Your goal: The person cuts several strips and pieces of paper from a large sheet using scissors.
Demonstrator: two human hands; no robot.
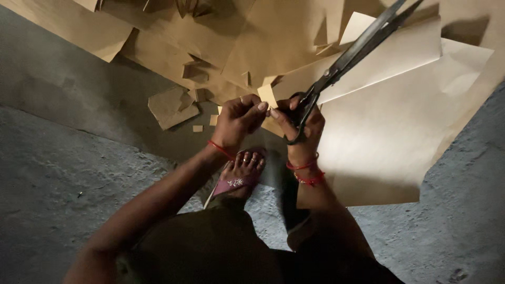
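My right hand grips the looped handles of large black scissors, whose long blades point up and to the right over a big brown paper sheet. My left hand pinches a small pale piece of brown paper between thumb and fingers, right beside the scissor handles. Both wrists wear red thread bands. The two hands nearly touch above my foot.
My foot in a pink sandal rests on the grey concrete floor. Several brown paper sheets and cut scraps lie piled across the top of the view. Bare floor shows at the left and lower right.
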